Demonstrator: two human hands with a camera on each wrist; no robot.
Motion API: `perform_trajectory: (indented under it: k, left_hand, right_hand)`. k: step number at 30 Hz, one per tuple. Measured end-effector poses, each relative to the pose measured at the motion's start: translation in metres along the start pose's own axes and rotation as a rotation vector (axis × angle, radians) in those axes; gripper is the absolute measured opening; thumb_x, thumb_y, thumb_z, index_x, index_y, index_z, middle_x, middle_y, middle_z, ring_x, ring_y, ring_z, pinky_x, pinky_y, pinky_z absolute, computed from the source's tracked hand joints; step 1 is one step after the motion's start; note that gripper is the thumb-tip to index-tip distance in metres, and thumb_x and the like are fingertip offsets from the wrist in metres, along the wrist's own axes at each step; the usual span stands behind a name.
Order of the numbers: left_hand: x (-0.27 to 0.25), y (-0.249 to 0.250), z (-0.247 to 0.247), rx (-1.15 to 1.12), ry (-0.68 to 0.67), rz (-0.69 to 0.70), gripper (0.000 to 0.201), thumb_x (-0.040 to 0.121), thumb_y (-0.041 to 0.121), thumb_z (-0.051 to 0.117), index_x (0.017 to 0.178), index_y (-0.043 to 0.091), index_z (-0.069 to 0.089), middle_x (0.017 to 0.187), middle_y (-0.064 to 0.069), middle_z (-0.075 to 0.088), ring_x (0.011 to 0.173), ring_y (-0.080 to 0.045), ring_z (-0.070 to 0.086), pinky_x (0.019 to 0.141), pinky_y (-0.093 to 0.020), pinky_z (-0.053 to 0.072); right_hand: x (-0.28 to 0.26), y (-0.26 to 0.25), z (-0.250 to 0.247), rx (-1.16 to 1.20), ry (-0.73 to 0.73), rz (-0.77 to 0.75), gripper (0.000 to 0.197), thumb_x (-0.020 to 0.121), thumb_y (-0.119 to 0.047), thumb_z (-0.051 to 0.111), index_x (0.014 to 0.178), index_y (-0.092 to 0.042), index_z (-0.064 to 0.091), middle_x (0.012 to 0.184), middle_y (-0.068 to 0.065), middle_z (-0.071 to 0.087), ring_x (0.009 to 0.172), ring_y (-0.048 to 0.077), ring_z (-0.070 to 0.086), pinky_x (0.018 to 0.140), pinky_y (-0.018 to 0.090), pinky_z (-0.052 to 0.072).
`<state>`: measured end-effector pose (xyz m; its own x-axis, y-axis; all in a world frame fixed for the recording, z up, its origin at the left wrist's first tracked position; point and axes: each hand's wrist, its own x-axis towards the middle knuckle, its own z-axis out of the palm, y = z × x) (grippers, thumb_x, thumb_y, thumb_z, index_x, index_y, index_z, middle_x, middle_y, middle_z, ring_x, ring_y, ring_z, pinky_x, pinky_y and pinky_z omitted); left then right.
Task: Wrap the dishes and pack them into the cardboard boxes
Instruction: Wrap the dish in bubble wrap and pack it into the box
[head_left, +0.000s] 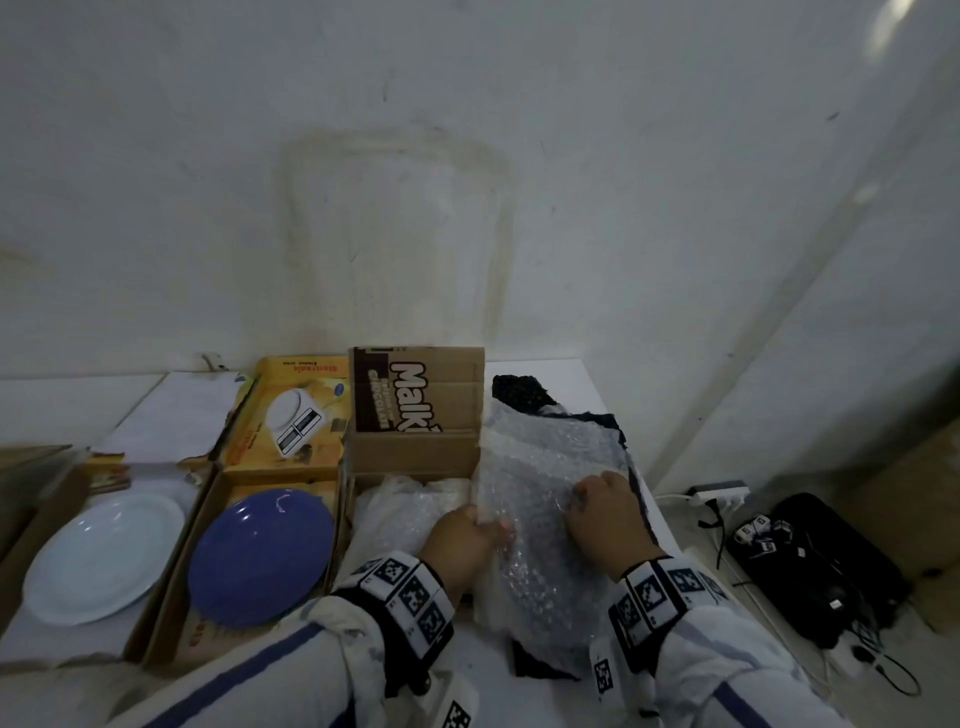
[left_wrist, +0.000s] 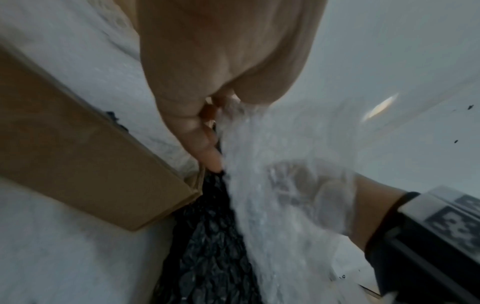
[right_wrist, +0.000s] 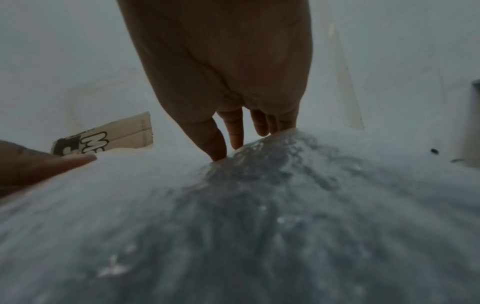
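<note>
A clear bubble wrap sheet (head_left: 540, 457) lies on the white table over a black bubble wrap sheet (head_left: 519, 389). My left hand (head_left: 488, 525) grips its left edge, thumb and fingers pinching the bunched film (left_wrist: 249, 144). My right hand (head_left: 579, 496) pinches a raised fold further right, fingertips (right_wrist: 218, 152) dug into the wrap (right_wrist: 259, 205). I cannot tell whether a dish lies under the sheet. Left of it stands an open brown cardboard box (head_left: 415, 452) holding a wrapped bundle (head_left: 400, 509). A blue plate (head_left: 260, 556) and a white plate (head_left: 104, 556) lie in boxes further left.
A yellow kitchen-scale carton (head_left: 291, 415) forms the blue plate's box. The wall runs close behind the table. On the floor to the right lie a black bag (head_left: 831, 566), a power strip (head_left: 719, 491) and cables. The brown box's corner (left_wrist: 182, 191) is beside my left hand.
</note>
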<state>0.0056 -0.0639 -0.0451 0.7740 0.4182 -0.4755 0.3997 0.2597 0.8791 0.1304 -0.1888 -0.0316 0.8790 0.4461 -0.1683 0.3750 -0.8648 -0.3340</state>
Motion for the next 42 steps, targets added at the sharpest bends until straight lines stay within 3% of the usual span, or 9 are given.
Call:
perform_trajectory:
  k: [6, 10, 16, 21, 26, 30, 36, 39, 42]
  left_hand:
    - [0.002, -0.004, 0.001, 0.039, -0.008, -0.119, 0.018, 0.087, -0.001, 0.058, 0.082, 0.011, 0.045, 0.075, -0.009, 0.057, 0.059, -0.020, 0.056, 0.050, -0.028, 0.049]
    - [0.003, -0.006, 0.002, 0.015, -0.035, -0.117, 0.023, 0.085, -0.006, 0.057, 0.088, 0.011, 0.042, 0.082, -0.012, 0.052, 0.065, -0.022, 0.056, 0.056, -0.033, 0.052]
    - [-0.007, -0.001, 0.008, 0.014, -0.135, 0.033, 0.013, 0.095, 0.010, 0.052, 0.092, 0.014, 0.064, 0.076, -0.005, 0.064, 0.052, -0.010, 0.057, 0.044, -0.019, 0.043]
    - [-0.003, 0.003, 0.008, 0.112, -0.045, 0.161, 0.020, 0.089, 0.019, 0.064, 0.074, 0.014, 0.051, 0.070, 0.002, 0.052, 0.063, -0.007, 0.050, 0.057, -0.014, 0.042]
    - [-0.016, 0.029, 0.014, 0.015, -0.186, 0.234, 0.004, 0.093, 0.010, 0.057, 0.096, 0.012, 0.055, 0.088, -0.006, 0.063, 0.074, -0.015, 0.059, 0.066, -0.025, 0.050]
    - [-0.028, 0.049, 0.012, -0.079, -0.210, 0.293, 0.023, 0.094, 0.006, 0.052, 0.110, 0.022, 0.056, 0.108, -0.004, 0.068, 0.093, -0.020, 0.066, 0.084, -0.037, 0.054]
    - [-0.039, 0.073, -0.007, -0.371, -0.218, 0.270, 0.026, 0.092, 0.004, 0.051, 0.117, 0.012, 0.054, 0.112, -0.015, 0.066, 0.101, -0.031, 0.064, 0.088, -0.048, 0.053]
    - [-0.038, 0.076, -0.024, -0.403, -0.145, 0.296, 0.024, 0.092, 0.008, 0.053, 0.115, 0.013, 0.056, 0.107, -0.012, 0.069, 0.098, -0.029, 0.066, 0.086, -0.048, 0.054]
    - [-0.037, 0.074, -0.048, -0.342, -0.006, 0.338, 0.020, 0.092, 0.015, 0.056, 0.112, 0.011, 0.058, 0.098, -0.011, 0.070, 0.093, -0.030, 0.066, 0.084, -0.046, 0.055]
  right_hand:
    - [0.000, 0.003, 0.000, -0.113, 0.049, -0.055, 0.031, 0.094, -0.018, 0.041, 0.120, -0.009, 0.056, 0.138, 0.013, 0.042, 0.128, 0.028, 0.039, 0.107, 0.032, 0.031]
    - [-0.009, -0.009, 0.004, -0.146, 0.034, -0.116, 0.036, 0.094, -0.032, 0.044, 0.128, -0.021, 0.050, 0.150, 0.008, 0.029, 0.136, 0.028, 0.030, 0.110, 0.039, 0.029]
    - [-0.014, -0.013, 0.012, -0.177, 0.020, -0.125, 0.036, 0.095, -0.040, 0.040, 0.124, -0.022, 0.051, 0.132, 0.006, 0.042, 0.122, 0.026, 0.039, 0.101, 0.038, 0.036]
    - [-0.016, -0.011, 0.006, -0.169, 0.063, -0.099, 0.033, 0.095, -0.036, 0.040, 0.124, -0.023, 0.052, 0.137, 0.006, 0.040, 0.126, 0.027, 0.038, 0.102, 0.038, 0.034]
    - [-0.016, -0.009, -0.011, -0.080, 0.135, -0.044, 0.042, 0.094, -0.034, 0.042, 0.135, -0.023, 0.043, 0.142, 0.006, 0.038, 0.130, 0.028, 0.036, 0.106, 0.040, 0.032]
    - [-0.013, 0.000, -0.026, 0.148, 0.166, 0.060, 0.047, 0.094, -0.042, 0.045, 0.135, -0.019, 0.045, 0.139, 0.012, 0.042, 0.127, 0.032, 0.039, 0.105, 0.042, 0.035]
    - [-0.008, 0.012, -0.041, 0.668, 0.004, 0.198, 0.059, 0.082, -0.062, 0.045, 0.115, -0.014, 0.055, 0.116, 0.007, 0.056, 0.101, 0.025, 0.056, 0.084, 0.035, 0.047]
    - [-0.015, 0.002, -0.050, 1.011, -0.130, 0.201, 0.040, 0.095, -0.043, 0.046, 0.111, -0.007, 0.055, 0.108, 0.014, 0.061, 0.080, 0.020, 0.060, 0.057, 0.022, 0.052]
    - [-0.020, -0.008, -0.056, 1.314, -0.195, 0.183, 0.029, 0.094, -0.018, 0.053, 0.123, -0.016, 0.049, 0.114, 0.010, 0.059, 0.086, 0.024, 0.061, 0.060, 0.029, 0.049]
